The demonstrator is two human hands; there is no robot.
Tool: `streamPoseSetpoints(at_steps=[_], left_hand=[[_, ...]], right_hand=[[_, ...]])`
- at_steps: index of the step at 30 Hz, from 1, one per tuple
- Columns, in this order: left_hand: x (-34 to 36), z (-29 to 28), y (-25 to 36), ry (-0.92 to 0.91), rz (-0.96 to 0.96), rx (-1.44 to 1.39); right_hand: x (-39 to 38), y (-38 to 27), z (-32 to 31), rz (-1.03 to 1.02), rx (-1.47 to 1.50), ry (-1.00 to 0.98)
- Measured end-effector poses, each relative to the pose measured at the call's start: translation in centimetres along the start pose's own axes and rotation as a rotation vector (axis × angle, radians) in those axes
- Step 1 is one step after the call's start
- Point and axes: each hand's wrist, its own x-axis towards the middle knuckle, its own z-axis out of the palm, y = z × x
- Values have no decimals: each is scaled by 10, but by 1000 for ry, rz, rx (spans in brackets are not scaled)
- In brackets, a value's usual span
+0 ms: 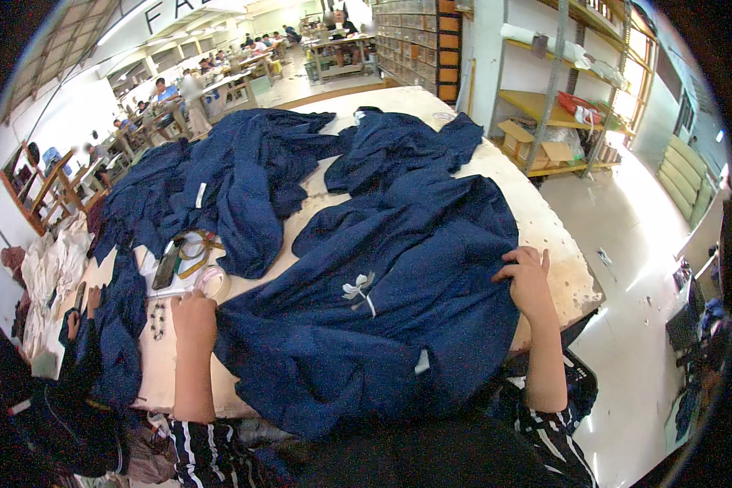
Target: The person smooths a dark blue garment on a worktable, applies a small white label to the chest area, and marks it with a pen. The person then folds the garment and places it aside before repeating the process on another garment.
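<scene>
A large navy blue garment [398, 325] lies spread and rumpled over the near part of the table, with a white floral motif [358, 290] in its middle. A small white tag shows near its lower edge. My left hand [193, 319] is closed at the garment's left edge, gripping the cloth. At the right edge my right hand [530, 281] pinches the fabric between thumb and forefinger, its other fingers partly raised. Just beyond my left hand stands a roll of white tape [212, 281].
More navy garments [244, 171] are heaped at the far left, another [415, 142] at the far middle. A dark phone-like object [167, 264] and a yellow tape [195, 254] lie left. A person's hand [74, 324] is at the left edge. Metal shelves [557, 98] stand right of the table [549, 232].
</scene>
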Motion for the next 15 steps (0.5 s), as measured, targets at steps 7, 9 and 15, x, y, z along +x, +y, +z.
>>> streamPoseSetpoints(at_steps=[7,9,15], left_hand=[[0,-58,115,118,388,-855],[-4,-45,142,-22,466,-785],[-16,21,111,-125,382,-657]], right_hand=[[6,-68,-25,81,511,-80],[-1,-90,-7,-56,434,-217],[-21,-70,-12,-236,509,-567]])
